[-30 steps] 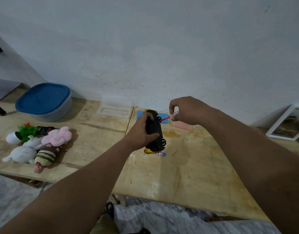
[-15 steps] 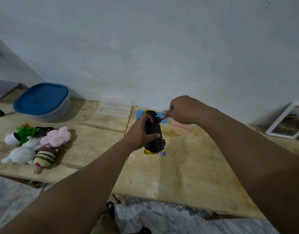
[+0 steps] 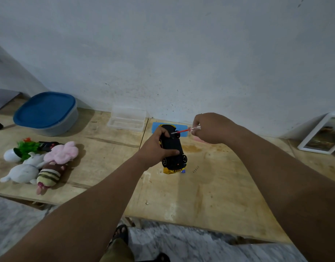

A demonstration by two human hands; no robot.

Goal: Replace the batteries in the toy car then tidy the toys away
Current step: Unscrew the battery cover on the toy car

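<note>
I see my left hand [image 3: 155, 148] gripping the upturned toy car [image 3: 172, 146] above the table [image 3: 210, 195]; my right hand [image 3: 212, 128] pinches a red screwdriver [image 3: 183, 131] against its underside. No writing is readable; the plush toys [image 3: 49, 165] blur.

Pale wall [image 3: 163, 53], wooden table [image 3: 210, 195], marble floor [image 3: 191, 244].

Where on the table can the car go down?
Bare wood lies in front of the toy car, toward the table's near edge. Another patch sits between the blue-lidded tub and the car. The plush toys crowd the left.
</note>
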